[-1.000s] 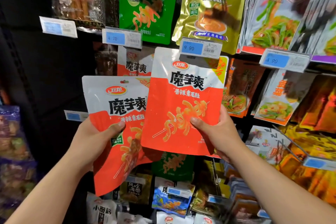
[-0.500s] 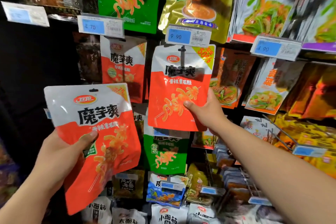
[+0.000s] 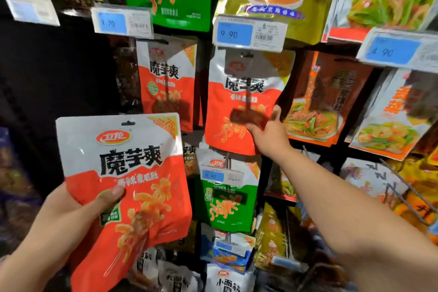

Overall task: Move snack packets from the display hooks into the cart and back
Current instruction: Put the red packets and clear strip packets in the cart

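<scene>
Two red-and-white snack packets, side by side before the shelves a second ago, are now well apart; the right-hand packet (image 3: 239,102) has gone back against the display, its top edge tucked behind the 9.90 price tag (image 3: 248,33), above a green packet (image 3: 227,201) on the row below, while the left-hand packet (image 3: 123,173) has dropped to the lower left and sits nearer the camera; the right arm reaches forward at full stretch, the right hand (image 3: 270,135) at the hanging packet's lower right corner, one digit on its front and another pointing up clear of it, though blur leaves it unclear whether the hand pinches the packet or only touches it; the left arm is bent, the left hand (image 3: 68,218) gripping its packet firmly by the lower left edge, thumb across the front, fingers hidden behind.
</scene>
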Demonstrator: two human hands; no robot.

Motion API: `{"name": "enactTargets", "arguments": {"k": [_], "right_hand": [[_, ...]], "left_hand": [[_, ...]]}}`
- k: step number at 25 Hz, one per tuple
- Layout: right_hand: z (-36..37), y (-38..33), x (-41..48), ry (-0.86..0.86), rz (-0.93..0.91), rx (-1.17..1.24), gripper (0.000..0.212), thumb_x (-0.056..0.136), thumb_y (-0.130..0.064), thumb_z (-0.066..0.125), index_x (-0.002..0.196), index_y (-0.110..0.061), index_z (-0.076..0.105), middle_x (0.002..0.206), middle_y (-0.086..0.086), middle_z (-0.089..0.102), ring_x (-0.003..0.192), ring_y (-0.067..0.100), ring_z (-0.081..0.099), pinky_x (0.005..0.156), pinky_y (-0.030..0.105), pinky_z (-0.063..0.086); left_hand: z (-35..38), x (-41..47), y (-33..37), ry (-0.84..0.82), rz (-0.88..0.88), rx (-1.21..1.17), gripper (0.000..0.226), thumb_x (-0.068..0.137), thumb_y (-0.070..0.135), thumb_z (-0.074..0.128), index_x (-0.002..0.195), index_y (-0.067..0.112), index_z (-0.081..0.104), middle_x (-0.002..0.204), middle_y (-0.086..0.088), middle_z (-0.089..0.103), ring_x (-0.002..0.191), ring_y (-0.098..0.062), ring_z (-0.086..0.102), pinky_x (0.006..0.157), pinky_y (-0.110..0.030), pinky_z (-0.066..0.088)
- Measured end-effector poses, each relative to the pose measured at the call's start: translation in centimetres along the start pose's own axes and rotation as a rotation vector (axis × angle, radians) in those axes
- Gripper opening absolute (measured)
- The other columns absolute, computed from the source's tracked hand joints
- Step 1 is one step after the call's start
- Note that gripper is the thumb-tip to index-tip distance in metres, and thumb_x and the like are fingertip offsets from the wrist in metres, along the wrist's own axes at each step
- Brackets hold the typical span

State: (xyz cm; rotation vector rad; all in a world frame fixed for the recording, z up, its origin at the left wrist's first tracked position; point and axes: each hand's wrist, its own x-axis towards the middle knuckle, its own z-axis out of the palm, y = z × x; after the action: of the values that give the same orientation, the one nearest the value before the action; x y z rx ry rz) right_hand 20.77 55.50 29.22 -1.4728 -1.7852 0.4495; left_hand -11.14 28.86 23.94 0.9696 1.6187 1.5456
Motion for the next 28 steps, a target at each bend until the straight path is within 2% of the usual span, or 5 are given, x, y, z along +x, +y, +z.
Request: {"name": "enactTargets", "arguments": {"k": [13, 16, 21, 25, 28], "right_hand": [[-1.1, 0.9, 2.0, -0.318, 0.035, -0.01, 0.1, 0.1, -0.041, 0.059, 0.157, 0.0, -0.012, 0.149, 0.024, 0.047, 0.132, 0.041, 0.05, 0.097, 0.036, 0.043], [-3.8, -0.5, 0.3, -0.382, 0.071, -0.112, 0.097, 0.098, -0.043, 0.06, 0.155, 0.005, -0.002, 0.146, 0.025, 0.05, 0.131, 0.039, 0.052, 0.098, 0.037, 0.044], [-7.7, -1.1, -6.6, -0.047, -0.162, 0.054, 0.056, 0.092, -0.046, 0.063, 0.139, -0.027, 0.04, 0.119, -0.002, 0.064, 0.109, 0.019, 0.063, 0.083, 0.032, 0.05], [-6.9, -3.5, -11.1, -0.474, -0.054, 0.606, 0.046, 0.073, -0.068, 0.074, 0.11, -0.05, 0.055, 0.112, -0.019, 0.071, 0.105, -0.006, 0.065, 0.09, 0.02, 0.052], [-6.3, -4.3, -11.7, -0.468, -0.08, 0.638, 0.038, 0.08, -0.057, 0.076, 0.113, -0.049, 0.059, 0.11, -0.022, 0.074, 0.102, -0.001, 0.07, 0.089, 0.025, 0.054]], "left_hand": [[9.3, -1.4, 2.4, -0.034, 0.059, -0.173, 0.076, 0.054, 0.044, 0.101, 0.121, 0.02, 0.074, 0.118, -0.018, 0.076, 0.103, -0.043, 0.074, 0.08, -0.049, 0.062], [9.8, -1.8, 4.2, -0.102, 0.089, -0.148, 0.07, 0.061, 0.043, 0.098, 0.121, 0.019, 0.074, 0.121, -0.018, 0.075, 0.107, -0.041, 0.074, 0.082, -0.043, 0.063], [10.3, -0.8, 6.5, -0.174, 0.121, -0.173, 0.072, 0.056, 0.046, 0.1, 0.117, 0.019, 0.075, 0.119, -0.018, 0.075, 0.105, -0.039, 0.074, 0.08, -0.041, 0.062], [11.3, 0.6, 7.1, -0.292, 0.09, -0.245, 0.062, 0.059, 0.039, 0.097, 0.114, 0.018, 0.076, 0.117, -0.021, 0.075, 0.102, -0.04, 0.075, 0.076, -0.039, 0.063], [12.5, 1.6, 7.6, -0.363, 0.077, -0.291, 0.074, 0.055, 0.035, 0.098, 0.12, 0.011, 0.071, 0.115, -0.022, 0.075, 0.101, -0.04, 0.075, 0.076, -0.041, 0.063]]}}
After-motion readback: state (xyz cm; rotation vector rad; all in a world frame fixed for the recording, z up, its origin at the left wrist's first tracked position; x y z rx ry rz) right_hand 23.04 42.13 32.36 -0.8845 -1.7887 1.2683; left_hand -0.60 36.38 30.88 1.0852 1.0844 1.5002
